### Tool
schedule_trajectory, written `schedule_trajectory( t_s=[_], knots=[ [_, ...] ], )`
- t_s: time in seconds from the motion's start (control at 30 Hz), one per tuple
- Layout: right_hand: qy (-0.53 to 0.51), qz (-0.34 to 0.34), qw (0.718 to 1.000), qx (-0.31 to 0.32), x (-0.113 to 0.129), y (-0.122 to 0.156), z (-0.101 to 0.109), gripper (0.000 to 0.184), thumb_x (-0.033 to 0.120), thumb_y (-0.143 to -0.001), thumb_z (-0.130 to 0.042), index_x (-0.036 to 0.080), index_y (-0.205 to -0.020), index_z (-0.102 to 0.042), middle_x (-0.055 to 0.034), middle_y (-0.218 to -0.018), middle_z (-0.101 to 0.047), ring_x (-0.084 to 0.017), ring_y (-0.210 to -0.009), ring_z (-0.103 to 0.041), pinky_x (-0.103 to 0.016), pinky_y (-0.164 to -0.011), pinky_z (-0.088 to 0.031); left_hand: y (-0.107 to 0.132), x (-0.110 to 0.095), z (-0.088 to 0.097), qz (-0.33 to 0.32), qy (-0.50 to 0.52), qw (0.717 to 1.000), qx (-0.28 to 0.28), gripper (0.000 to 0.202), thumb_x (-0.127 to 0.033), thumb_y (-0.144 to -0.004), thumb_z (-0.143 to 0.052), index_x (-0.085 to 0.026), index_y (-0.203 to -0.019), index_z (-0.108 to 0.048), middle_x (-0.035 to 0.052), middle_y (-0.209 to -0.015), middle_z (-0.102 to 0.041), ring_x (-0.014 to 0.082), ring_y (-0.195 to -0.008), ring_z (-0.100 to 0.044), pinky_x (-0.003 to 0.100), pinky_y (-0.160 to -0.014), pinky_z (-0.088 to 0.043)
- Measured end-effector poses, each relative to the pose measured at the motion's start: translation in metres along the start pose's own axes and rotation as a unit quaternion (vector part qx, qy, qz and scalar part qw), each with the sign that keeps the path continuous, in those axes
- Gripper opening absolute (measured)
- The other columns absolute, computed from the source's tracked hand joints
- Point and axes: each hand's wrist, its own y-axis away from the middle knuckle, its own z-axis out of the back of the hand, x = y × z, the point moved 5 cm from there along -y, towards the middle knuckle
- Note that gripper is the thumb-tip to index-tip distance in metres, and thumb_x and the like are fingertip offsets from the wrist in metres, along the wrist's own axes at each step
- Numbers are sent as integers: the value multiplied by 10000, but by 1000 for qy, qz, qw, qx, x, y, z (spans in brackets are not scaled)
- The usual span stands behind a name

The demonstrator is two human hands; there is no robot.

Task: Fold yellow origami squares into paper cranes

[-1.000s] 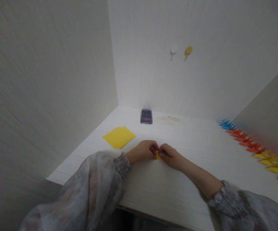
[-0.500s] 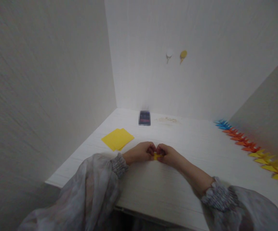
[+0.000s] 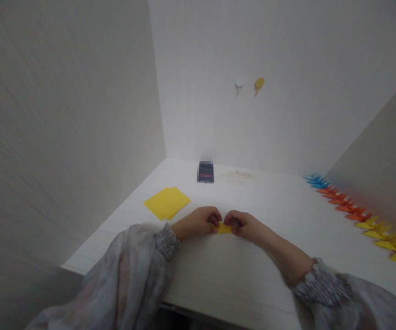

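Observation:
A small piece of yellow paper (image 3: 224,228) is held between my two hands, just above or on the white table; its full shape is partly covered by my fingers. My left hand (image 3: 206,220) pinches its left end with curled fingers. On the other side, my right hand (image 3: 242,223) grips the right end between thumb and fingers. Beyond my left hand lie overlapping yellow paper sheets (image 3: 166,202), flat on the table.
Folded paper birds in blue (image 3: 317,180), red (image 3: 345,201) and yellow (image 3: 386,240) line the right side of the white table (image 3: 225,275). A dark blurred-out item (image 3: 205,172) stands near the back wall. Two hooks, one white (image 3: 239,85), one yellow (image 3: 259,84), are on that wall.
My hands have drawn slightly apart, and more of the yellow paper shows between them as a wider flat strip. The whole view has shifted slightly.

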Motion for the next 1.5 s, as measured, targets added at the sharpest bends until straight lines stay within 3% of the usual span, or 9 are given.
schedule_trajectory(
  t_s=[0.1, 0.17, 0.27, 0.47, 0.6, 0.73, 1.0, 1.23, 1.5],
  knots=[
    [36, 38, 998, -33, 1, 7, 1, 271, 47, -640, -492, 165, -872, -569, -3, -755, -555, -107, -613, -495, -230, -566, -402, 1, -1, 0, -24, -12, 1000, 8, 315, -57, -593, -578, -138, -892, -519, 35, -819, -610, 130, -786, -576, 267, -722, -455],
    [75, 100, 990, -58, 6, 11, -1, 218, 82, -677, -502, 172, -853, -593, -36, -851, -546, -132, -728, -521, -244, -621, -425, 3, -2, 0, -49, -19, 999, 8, 311, -66, -609, -573, -141, -906, -519, 33, -821, -608, 128, -786, -574, 264, -726, -453],
    [118, 152, 980, -59, 14, 16, -8, 174, 100, -728, -466, 171, -784, -614, -52, -887, -536, -127, -731, -528, -231, -608, -431, 5, -5, 1, -91, -42, 995, 1, 300, -60, -637, -542, -144, -924, -521, 34, -824, -598, 123, -779, -569, 258, -716, -454],
    [176, 166, 969, -56, 26, 22, -13, 186, 159, -774, -466, 146, -680, -626, -53, -827, -536, -109, -662, -518, -215, -575, -414, 11, -23, 7, -216, -192, 956, -45, 206, -37, -646, -511, -161, -770, -619, 67, -1048, -508, 150, -959, -493, 284, -849, -398],
    [180, 155, 970, -53, 31, 23, -16, 214, 142, -779, -456, 145, -675, -644, -52, -813, -548, -98, -631, -508, -210, -576, -412, 13, -27, 9, -210, -260, 940, -65, 156, -71, -657, -517, -163, -706, -632, 59, -929, -543, 155, -896, -492, 278, -819, -398],
    [178, 192, 965, -12, 41, 29, -23, 201, 137, -778, -461, 160, -755, -660, -52, -837, -533, -104, -670, -510, -203, -596, -416, 14, -26, 7, -171, -267, 947, -50, 186, -70, -677, -483, -148, -763, -629, 39, -802, -585, 123, -745, -522, 230, -711, -416],
    [192, 221, 956, -6, 36, 26, -22, 213, 179, -765, -538, 187, -949, -643, -71, -874, -523, -154, -779, -520, -260, -697, -433, 13, -25, 4, -172, -207, 963, -15, 210, -134, -738, -490, -150, -916, -601, 29, -835, -624, 114, -768, -550, 220, -715, -417],
    [213, 248, 944, -32, 28, 19, -15, 133, 227, -761, -572, 221, -834, -683, -51, -813, -560, -158, -764, -513, -276, -691, -414, 12, -25, 2, -189, -200, 961, -12, 88, -165, -721, -538, -132, -755, -612, 34, -823, -572, 101, -742, -526, 205, -686, -418],
    [248, 291, 923, -48, 31, 24, -17, 196, 235, -828, -470, 198, -838, -662, -65, -805, -571, -164, -754, -497, -294, -676, -392, 12, -22, 5, -154, -205, 966, -11, 115, -167, -695, -548, -140, -769, -632, 21, -773, -574, 85, -667, -521, 184, -616, -409]
  ],
)
